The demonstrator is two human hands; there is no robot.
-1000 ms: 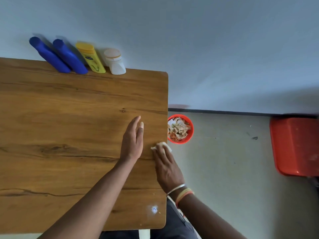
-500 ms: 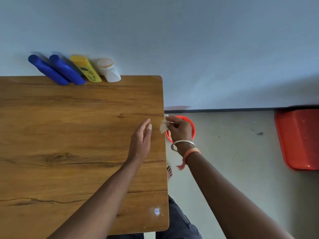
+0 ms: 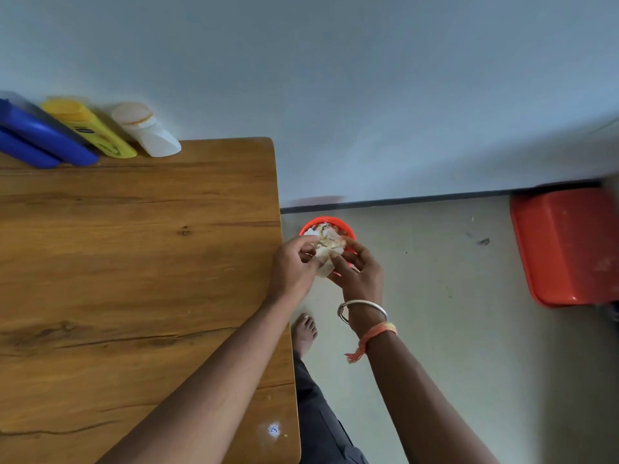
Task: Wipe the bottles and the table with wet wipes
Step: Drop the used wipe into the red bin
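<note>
Holding one crumpled wet wipe [image 3: 326, 259] between them, the left hand [image 3: 294, 266] and right hand [image 3: 360, 274] pinch it at frame centre, above the red bin [image 3: 306, 226], just right of the table [image 3: 134, 262]; bottles [image 3: 90, 132] stand upper left.

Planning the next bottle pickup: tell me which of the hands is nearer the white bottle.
Left. The left hand is off the table's right edge, the nearer to the white bottle at the back; the right hand is further right, over the floor.

You see a small red bin [image 3: 303, 229] of used wipes on the floor [image 3: 435, 296]; right of it, a red tub [image 3: 562, 246] against the wall [image 3: 368, 95].
</note>
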